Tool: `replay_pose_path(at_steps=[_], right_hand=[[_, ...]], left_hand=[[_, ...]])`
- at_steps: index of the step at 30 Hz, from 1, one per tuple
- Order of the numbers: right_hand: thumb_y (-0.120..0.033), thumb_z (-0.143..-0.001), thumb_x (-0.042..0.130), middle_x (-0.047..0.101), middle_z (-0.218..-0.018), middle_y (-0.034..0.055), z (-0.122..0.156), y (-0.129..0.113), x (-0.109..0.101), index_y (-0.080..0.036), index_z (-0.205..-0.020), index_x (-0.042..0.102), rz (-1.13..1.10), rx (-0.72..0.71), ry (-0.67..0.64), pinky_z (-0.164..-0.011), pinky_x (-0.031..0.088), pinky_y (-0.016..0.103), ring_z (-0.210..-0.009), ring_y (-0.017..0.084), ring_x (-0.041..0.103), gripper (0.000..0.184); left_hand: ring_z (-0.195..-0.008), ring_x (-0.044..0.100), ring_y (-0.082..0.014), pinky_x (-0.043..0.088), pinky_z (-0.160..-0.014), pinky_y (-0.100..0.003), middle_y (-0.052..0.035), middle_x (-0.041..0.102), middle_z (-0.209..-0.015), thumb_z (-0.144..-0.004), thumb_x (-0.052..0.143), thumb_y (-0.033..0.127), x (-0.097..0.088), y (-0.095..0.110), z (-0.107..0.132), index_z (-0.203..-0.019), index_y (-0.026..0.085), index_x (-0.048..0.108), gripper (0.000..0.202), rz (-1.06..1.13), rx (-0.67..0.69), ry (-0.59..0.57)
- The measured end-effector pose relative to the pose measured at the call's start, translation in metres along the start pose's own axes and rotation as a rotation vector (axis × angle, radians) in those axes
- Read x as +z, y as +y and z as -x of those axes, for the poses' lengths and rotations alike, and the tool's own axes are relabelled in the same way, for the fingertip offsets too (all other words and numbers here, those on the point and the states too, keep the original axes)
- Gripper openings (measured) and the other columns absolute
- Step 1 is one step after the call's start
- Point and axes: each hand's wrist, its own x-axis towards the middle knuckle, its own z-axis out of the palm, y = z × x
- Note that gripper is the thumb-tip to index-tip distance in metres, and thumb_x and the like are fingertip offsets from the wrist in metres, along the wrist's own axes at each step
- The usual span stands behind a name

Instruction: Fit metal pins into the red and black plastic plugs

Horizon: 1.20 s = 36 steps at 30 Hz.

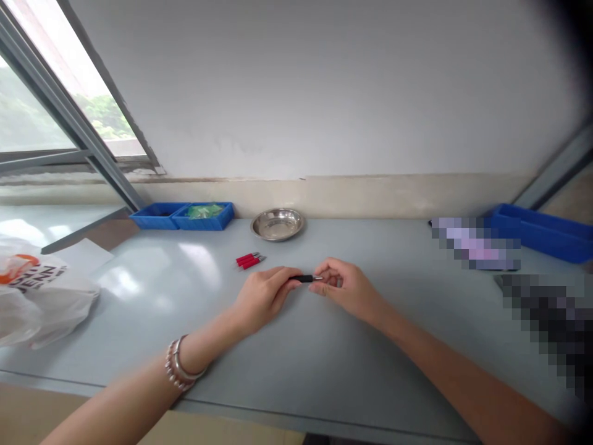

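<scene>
Over the middle of the table, my left hand (264, 293) is closed around a pen (304, 279), hiding one end of it. What shows of the pen is a black grip and a silver tip pointing right. My right hand (347, 284) has its thumb and index finger closed at that silver tip, the other fingers curled behind. Just beyond my left hand lie red pens (250, 261), side by side on the table, with dark and silver ends.
A round metal dish (278, 238) stands near the wall. To its left is a blue bin (204, 224) with green-wrapped contents, beside another blue bin (157, 221). A plastic bag (50, 303) lies at left. Far right are a long blue bin (542, 232) and pixelated items (477, 244).
</scene>
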Motion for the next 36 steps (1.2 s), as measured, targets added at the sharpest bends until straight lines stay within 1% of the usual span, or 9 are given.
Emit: replay_pose_path(at_steps=[4,7,9,13,18,23,26,31,36], right_hand=[[-0.04,-0.082,0.04,0.054,-0.056,-0.0007,-0.001,0.004,0.0,-0.017,-0.068,0.054,-0.046,-0.026,-0.109,-0.049,0.034,0.022,-0.049,0.009,0.044,0.031],[-0.035,-0.075,0.053,0.054,-0.059,-0.0021,-0.001,0.004,0.0,-0.017,-0.08,0.054,-0.095,0.004,-0.053,-0.052,0.037,0.022,-0.053,0.01,0.048,0.018],[-0.036,-0.073,0.056,0.055,-0.061,-0.0023,-0.001,0.003,0.0,-0.018,-0.085,0.053,-0.129,0.03,-0.055,-0.051,0.037,0.022,-0.053,0.009,0.048,0.022],[-0.04,-0.08,0.043,0.056,-0.058,-0.0004,0.0,0.001,0.001,-0.017,-0.069,0.052,-0.115,0.001,-0.099,-0.046,0.035,0.022,-0.045,0.007,0.042,0.027],[-0.033,-0.075,0.051,0.061,-0.064,0.0014,-0.002,0.006,-0.003,-0.018,-0.076,0.052,-0.095,-0.014,0.051,-0.048,0.039,0.022,-0.048,0.009,0.047,0.015],[-0.027,-0.072,0.05,0.051,-0.053,-0.0034,-0.007,0.012,-0.021,-0.018,-0.07,0.049,0.147,-0.143,0.331,-0.049,0.036,0.021,-0.047,0.009,0.045,0.009],[-0.023,-0.072,0.045,0.043,-0.047,-0.0057,-0.011,0.016,-0.031,-0.019,-0.065,0.046,0.265,-0.13,0.4,-0.048,0.033,0.02,-0.043,0.008,0.04,0.008],[-0.013,-0.071,0.041,0.05,-0.052,-0.0015,-0.019,0.034,-0.038,-0.019,-0.062,0.042,0.56,0.001,0.377,-0.053,0.031,0.023,-0.048,0.01,0.045,0.01],[-0.006,-0.071,0.036,0.055,-0.062,0.0046,-0.022,0.055,-0.04,-0.017,-0.07,0.047,0.806,0.132,0.213,-0.052,0.029,0.023,-0.057,0.014,0.05,0.016]], left_hand=[[-0.065,0.057,-0.0108,0.044,-0.058,-0.021,-0.0048,0.064,-0.08,-0.087,0.04,0.025,0.002,-0.003,0.0,-0.095,0.014,0.056,0.021,-0.001,0.003,0.011],[-0.065,0.057,-0.0107,0.043,-0.058,-0.021,-0.0045,0.064,-0.08,-0.086,0.041,0.024,0.002,-0.004,0.0,-0.095,0.014,0.056,0.02,-0.004,0.006,0.014],[-0.064,0.057,-0.0106,0.043,-0.058,-0.021,-0.0044,0.064,-0.079,-0.086,0.041,0.024,0.001,-0.004,0.0,-0.095,0.014,0.056,0.02,-0.008,0.01,0.014],[-0.062,0.057,-0.0108,0.043,-0.056,-0.021,-0.0047,0.064,-0.079,-0.087,0.04,0.026,0.002,-0.002,0.001,-0.094,0.014,0.056,0.021,-0.014,0.009,-0.005],[-0.065,0.058,-0.0114,0.044,-0.059,-0.022,-0.0043,0.065,-0.079,-0.087,0.04,0.026,0.001,-0.006,-0.001,-0.095,0.015,0.056,0.022,-0.013,-0.019,0.011],[-0.066,0.058,-0.0144,0.042,-0.06,-0.025,-0.0045,0.066,-0.081,-0.083,0.043,0.03,-0.013,-0.034,-0.009,-0.093,0.017,0.058,0.022,-0.188,-0.307,0.021],[-0.071,0.058,-0.018,0.041,-0.063,-0.027,-0.0048,0.066,-0.08,-0.081,0.045,0.03,-0.025,-0.061,-0.013,-0.089,0.019,0.06,0.02,-0.324,-0.526,-0.021],[-0.083,0.056,-0.0224,0.041,-0.07,-0.031,-0.0073,0.065,-0.087,-0.079,0.046,0.029,-0.033,-0.102,-0.011,-0.086,0.018,0.062,0.021,-0.431,-0.744,-0.051],[-0.085,0.056,-0.0231,0.04,-0.072,-0.032,-0.0092,0.064,-0.092,-0.078,0.047,0.028,-0.028,-0.117,-0.007,-0.089,0.017,0.062,0.023,-0.359,-0.839,-0.205]])
